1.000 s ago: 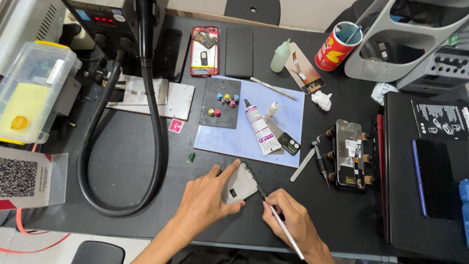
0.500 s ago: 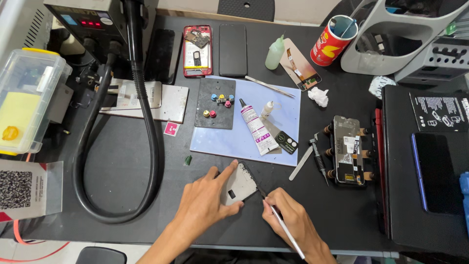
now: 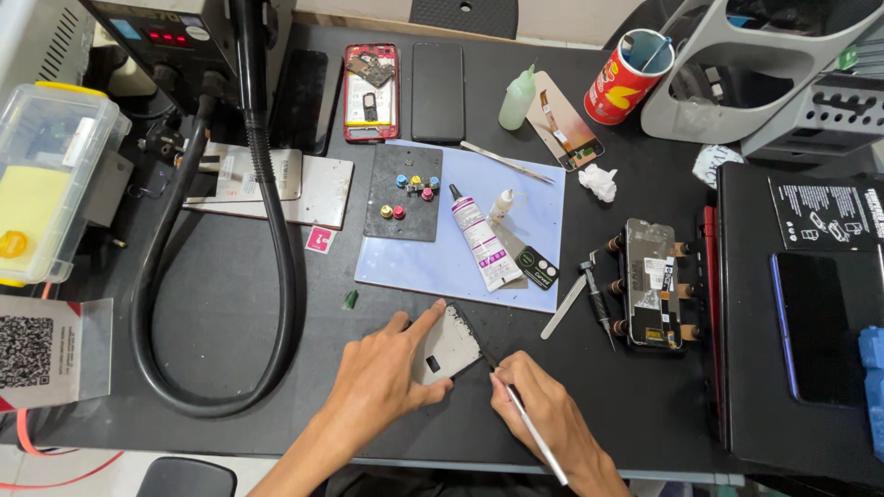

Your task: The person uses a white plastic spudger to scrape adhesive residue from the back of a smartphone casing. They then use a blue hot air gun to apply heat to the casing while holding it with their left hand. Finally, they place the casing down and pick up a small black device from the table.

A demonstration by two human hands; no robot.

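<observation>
Both hands have stayed almost where they were a moment ago; only the grey phone back cover (image 3: 448, 345) sits tilted a touch more upright between them. The left hand (image 3: 385, 387) presses it to the black table (image 3: 212, 368), forefinger stretched along its upper edge and thumb hooked under its lower corner. The right hand (image 3: 543, 414) is closed pen-fashion round a thin white tool (image 3: 534, 434), whose dark tip meets the cover's right edge.

Far beyond the left hand, a clear plastic box (image 3: 46, 184) with a yellow rim holds a yellow pad and small bits I cannot make out. Far beyond the right hand stands a red cup (image 3: 622, 87) with a thin stick or two in it, beside a grey rack (image 3: 727, 83) whose contents are unclear.

Just above the hands lies a pale blue mat (image 3: 460, 267) bearing a dark plate (image 3: 405, 193) with small coloured caps, a white glue tube (image 3: 479, 239) and a tiny dropper bottle (image 3: 502, 204). Right of the right hand lie metal picks (image 3: 580, 294) and a phone frame held in clips (image 3: 649, 281). A thick black hose (image 3: 276, 258) loops round to the left of the left hand. Farther back lie an opened red phone (image 3: 370, 90), a black phone (image 3: 437, 90) and a green squeeze bottle (image 3: 517, 97). Nothing lies between the hands and the cover.
</observation>
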